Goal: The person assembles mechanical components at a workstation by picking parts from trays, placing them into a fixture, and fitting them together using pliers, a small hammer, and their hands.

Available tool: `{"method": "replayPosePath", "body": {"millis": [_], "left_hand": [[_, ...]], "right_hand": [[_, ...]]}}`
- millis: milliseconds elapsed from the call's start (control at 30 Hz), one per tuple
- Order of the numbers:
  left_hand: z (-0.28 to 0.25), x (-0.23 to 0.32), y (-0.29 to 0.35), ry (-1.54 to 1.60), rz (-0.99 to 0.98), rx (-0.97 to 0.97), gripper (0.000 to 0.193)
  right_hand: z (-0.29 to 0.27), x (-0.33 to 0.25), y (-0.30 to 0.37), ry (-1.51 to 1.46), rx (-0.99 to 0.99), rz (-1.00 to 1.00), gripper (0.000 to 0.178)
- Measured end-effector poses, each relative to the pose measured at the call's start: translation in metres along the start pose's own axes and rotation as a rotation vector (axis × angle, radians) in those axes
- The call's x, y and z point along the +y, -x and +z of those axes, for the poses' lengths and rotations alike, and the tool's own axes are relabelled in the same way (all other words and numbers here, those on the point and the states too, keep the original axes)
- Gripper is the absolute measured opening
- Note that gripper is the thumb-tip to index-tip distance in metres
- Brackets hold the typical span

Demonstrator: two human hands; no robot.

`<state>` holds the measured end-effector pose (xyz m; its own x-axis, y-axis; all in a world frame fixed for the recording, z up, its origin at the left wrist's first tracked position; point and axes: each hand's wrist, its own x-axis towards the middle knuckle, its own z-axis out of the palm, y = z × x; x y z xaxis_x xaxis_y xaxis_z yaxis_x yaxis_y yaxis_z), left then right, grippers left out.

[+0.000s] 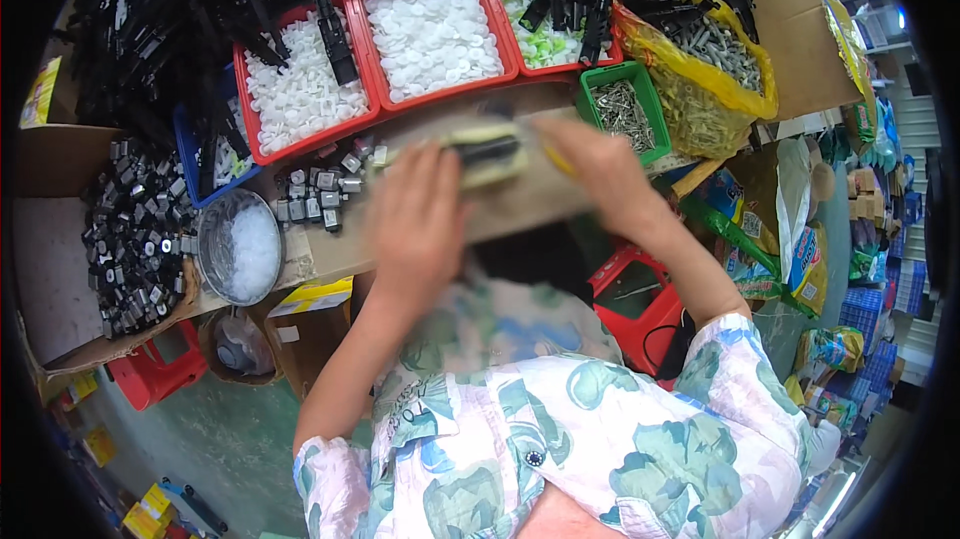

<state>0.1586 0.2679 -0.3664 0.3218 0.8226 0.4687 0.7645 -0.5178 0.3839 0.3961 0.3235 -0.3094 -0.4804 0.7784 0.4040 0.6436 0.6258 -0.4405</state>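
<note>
My left hand [415,229], blurred by motion, lies with its fingers closed against the left end of a pale yellowish block [490,177]. A long black plastic part [488,150] sits in or on that block. Right of it, my right hand [605,174] has its fingers pinched around a slim yellow thing [560,161]; blur and the fingers hide its kind. Several small metal motors [315,197] lie on the table left of my left hand. Near my right hand stands a green tray [645,146] of small metal screws or pins.
Red trays [372,104] of white plastic pieces line the back, below heaped black parts [160,39]. A metal bowl [205,249] with white stuff and a cardboard box [55,284] of motors are at left. A yellow bag [690,109] of metal parts stands right, above a red stool [635,314].
</note>
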Motion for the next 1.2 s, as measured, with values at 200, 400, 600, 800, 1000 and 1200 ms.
{"method": "replayPosePath", "body": {"millis": [200, 400, 600, 800, 1000, 1200], "left_hand": [[0.014, -0.011, -0.018, -0.033, -0.006, -0.078, 0.043], [0.001, -0.017, -0.028, 0.237, -0.042, -0.035, 0.049], [-0.035, -0.011, -0.042, 0.481, -0.158, -0.005, 0.048], [-0.036, -0.003, -0.031, 0.618, -0.22, 0.111, 0.032], [-0.042, 0.002, -0.024, 0.571, -0.299, 0.0, 0.029], [-0.034, -0.003, -0.013, 0.63, -0.382, 0.014, 0.027]], "right_hand": [[-0.02, 0.07, -0.038, 0.3, 0.113, 0.186, 0.024], [-0.017, 0.085, -0.034, 0.472, 0.102, 0.166, 0.025], [-0.015, 0.023, -0.002, 0.406, -0.073, -0.03, 0.026], [0.008, 0.005, 0.013, 0.208, -0.211, 0.112, 0.023], [0.017, 0.012, 0.017, 0.292, -0.249, 0.147, 0.018], [0.006, 0.003, 0.023, 0.143, -0.094, 0.129, 0.017]]}}
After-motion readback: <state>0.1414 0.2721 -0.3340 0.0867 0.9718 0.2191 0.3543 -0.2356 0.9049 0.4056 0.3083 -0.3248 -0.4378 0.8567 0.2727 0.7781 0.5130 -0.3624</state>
